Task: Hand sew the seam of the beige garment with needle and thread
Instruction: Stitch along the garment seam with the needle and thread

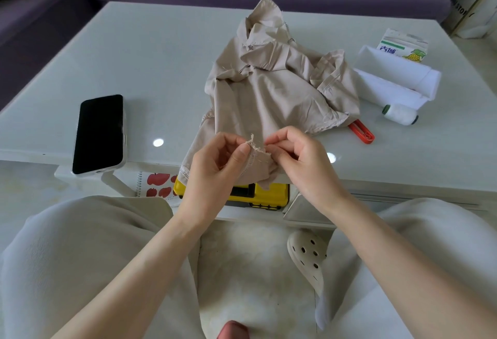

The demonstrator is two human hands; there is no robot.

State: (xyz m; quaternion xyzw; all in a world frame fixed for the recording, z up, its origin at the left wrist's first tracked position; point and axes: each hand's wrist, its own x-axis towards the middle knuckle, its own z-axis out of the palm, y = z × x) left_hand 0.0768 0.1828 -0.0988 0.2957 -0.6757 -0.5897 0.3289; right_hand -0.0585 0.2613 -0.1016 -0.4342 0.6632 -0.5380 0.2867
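Head view: the beige garment (271, 91) lies heaped on the counter (161, 56). Its near edge hangs over the front rim, pinched between the fingers of the left hand (215, 166) and right hand (298, 158); any needle is too small to make out. A phone (99, 134) lies left, a white thread spool (400, 114) and red tool (361, 131) right. The cloth is creased, its pinched seam frayed.
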